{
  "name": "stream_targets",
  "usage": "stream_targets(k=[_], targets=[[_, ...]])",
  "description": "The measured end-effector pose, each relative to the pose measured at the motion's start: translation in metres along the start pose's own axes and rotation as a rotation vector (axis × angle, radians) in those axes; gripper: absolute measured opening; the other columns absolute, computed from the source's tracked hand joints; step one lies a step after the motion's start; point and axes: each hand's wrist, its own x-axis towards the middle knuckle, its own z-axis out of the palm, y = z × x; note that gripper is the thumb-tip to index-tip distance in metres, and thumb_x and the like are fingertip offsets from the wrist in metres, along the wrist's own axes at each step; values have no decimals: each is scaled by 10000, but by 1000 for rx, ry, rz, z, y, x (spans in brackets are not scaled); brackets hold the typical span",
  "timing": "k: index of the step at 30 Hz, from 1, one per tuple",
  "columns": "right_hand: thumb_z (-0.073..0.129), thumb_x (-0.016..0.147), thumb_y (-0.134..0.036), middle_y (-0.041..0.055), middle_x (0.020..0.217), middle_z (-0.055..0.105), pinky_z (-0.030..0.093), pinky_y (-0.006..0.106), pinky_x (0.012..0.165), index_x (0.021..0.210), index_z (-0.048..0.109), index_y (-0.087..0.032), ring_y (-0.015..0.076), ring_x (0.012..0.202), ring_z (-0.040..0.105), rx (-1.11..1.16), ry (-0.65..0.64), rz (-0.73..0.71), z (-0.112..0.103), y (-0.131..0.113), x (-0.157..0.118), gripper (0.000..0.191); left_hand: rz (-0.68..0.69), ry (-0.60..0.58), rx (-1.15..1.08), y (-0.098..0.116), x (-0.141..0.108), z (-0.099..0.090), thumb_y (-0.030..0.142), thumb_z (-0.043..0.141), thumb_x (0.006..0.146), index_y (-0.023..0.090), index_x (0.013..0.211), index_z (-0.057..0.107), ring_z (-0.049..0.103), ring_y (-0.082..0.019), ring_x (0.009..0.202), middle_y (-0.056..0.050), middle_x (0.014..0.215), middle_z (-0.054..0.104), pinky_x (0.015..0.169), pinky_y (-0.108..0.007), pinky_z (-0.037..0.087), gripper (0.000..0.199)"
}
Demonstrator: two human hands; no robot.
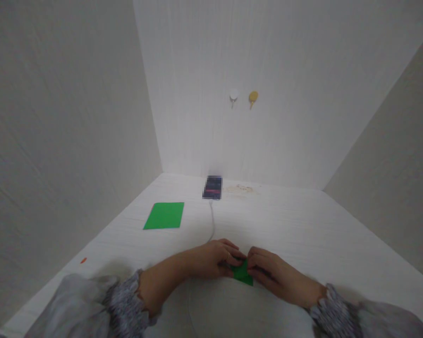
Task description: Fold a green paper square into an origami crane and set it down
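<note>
A small folded piece of green paper (242, 273) lies on the white table between my two hands. My left hand (216, 259) comes in from the left with its fingers curled over the paper's left and upper edges. A ring shows on one of its fingers. From the right, my right hand (268, 268) pinches the paper's right side, fingertips close to those of my left. The fingers cover part of the paper, so its full shape is hidden.
A green paper square (165, 215) lies at the left of the white table (289, 220). A blurred dark phone-like device (213, 188) rests against the back wall, its pale cable (212, 220) running forward under my left arm. Two hooks, white (233, 95) and yellow (253, 96), hang on the wall. An orange scrap (83, 260) lies far left.
</note>
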Motion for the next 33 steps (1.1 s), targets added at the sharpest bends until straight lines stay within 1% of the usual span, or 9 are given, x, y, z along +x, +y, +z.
stream_targets(k=[3, 6, 11, 13, 15, 18, 21, 25, 33], targets=[[375, 861, -180, 30, 779, 507, 403, 243, 626, 776, 490, -176, 138, 704, 477, -3, 34, 43, 4, 0, 2, 143, 10, 12, 2, 1, 0, -1, 139, 609, 712, 197, 1042, 583, 497, -172, 1049, -52, 1127, 567, 973, -268, 277, 336], [375, 849, -149, 28, 796, 489, 402, 243, 627, 771, 466, -179, 136, 710, 475, 5, 76, 60, 9, 1, 4, 124, 33, 13, -9, 3, 0, -1, 123, 587, 721, 215, 1040, 574, 507, -163, 1034, -32, 1121, 570, 979, -275, 273, 332], [366, 838, -123, 29, 822, 462, 409, 248, 659, 774, 439, -182, 135, 737, 470, 24, 121, 81, 14, 2, 5, 114, 34, 33, -10, 6, 1, -2, 125, 518, 770, 187, 935, 615, 533, -147, 979, -35, 1056, 604, 963, -262, 285, 201], [362, 838, -121, 30, 828, 456, 412, 252, 665, 777, 439, -182, 136, 739, 467, 24, 121, 93, 14, 1, 5, 116, 14, 48, -17, 8, 2, -2, 157, 488, 801, 184, 848, 636, 553, -128, 926, -19, 1003, 627, 942, -250, 300, 157], [363, 838, -123, 33, 832, 453, 414, 257, 665, 779, 442, -183, 138, 738, 465, 17, 119, 106, 14, 1, 6, 115, -25, 71, -25, 9, 3, -1, 206, 492, 810, 188, 765, 647, 561, -118, 891, 2, 963, 642, 921, -242, 312, 162], [370, 837, -125, 34, 832, 454, 415, 258, 663, 779, 446, -183, 141, 739, 465, 9, 112, 120, 14, -1, 7, 112, -77, 110, -42, 9, 4, 1, 270, 535, 786, 194, 719, 653, 561, -117, 880, 20, 936, 652, 899, -234, 318, 155], [372, 837, -129, 34, 827, 453, 417, 260, 659, 780, 447, -181, 142, 733, 466, -2, 115, 141, 15, -2, 8, 108, -85, 118, -66, 6, 5, 4, 296, 555, 768, 209, 730, 660, 567, -114, 865, 28, 922, 657, 892, -233, 317, 142], [369, 833, -117, 38, 833, 456, 422, 264, 668, 780, 443, -178, 143, 737, 469, -6, 122, 165, 17, -4, 9, 110, -71, 120, -97, 1, 4, 7, 298, 580, 747, 233, 819, 663, 558, -119, 909, 31, 963, 649, 906, -232, 301, 128], [371, 826, -112, 43, 856, 460, 433, 275, 691, 824, 455, -178, 150, 763, 481, -10, 140, 197, 20, -5, 10, 107, -90, 145, -130, -2, 3, 9, 320, 620, 701, 252, 884, 655, 538, -134, 971, 29, 1010, 635, 908, -236, 306, 198]])
